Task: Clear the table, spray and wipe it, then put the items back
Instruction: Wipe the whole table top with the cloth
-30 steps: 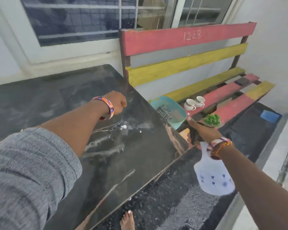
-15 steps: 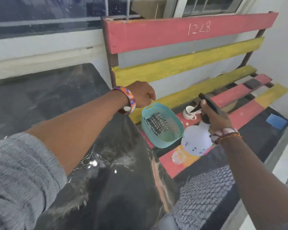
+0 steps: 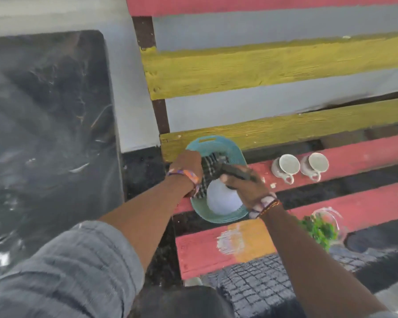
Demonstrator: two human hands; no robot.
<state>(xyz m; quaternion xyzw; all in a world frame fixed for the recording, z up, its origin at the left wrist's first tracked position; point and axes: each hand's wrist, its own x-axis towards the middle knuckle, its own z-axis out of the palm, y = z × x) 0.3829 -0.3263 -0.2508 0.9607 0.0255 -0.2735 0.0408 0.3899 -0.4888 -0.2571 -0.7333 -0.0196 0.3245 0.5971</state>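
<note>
A teal basket (image 3: 234, 152) sits on the red and yellow slatted bench (image 3: 331, 125). My left hand (image 3: 189, 164) is inside the basket, closed on a black-and-white checked cloth (image 3: 210, 171). My right hand (image 3: 244, 184) grips the dark trigger head of a white spray bottle (image 3: 223, 199), whose body is down in the basket. The dark wet table (image 3: 51, 115) is at the left, with spray streaks on it.
Two white cups (image 3: 285, 167) (image 3: 315, 165) lie on a red slat to the right of the basket. A small green plant in a clear bowl (image 3: 323, 226) stands at the bench's front right. Dark floor tiles (image 3: 257, 283) lie below.
My view swung from the table to the bench. My right hand brought the spray bottle down into the basket, and my left hand left the table and closed on the checked cloth.
</note>
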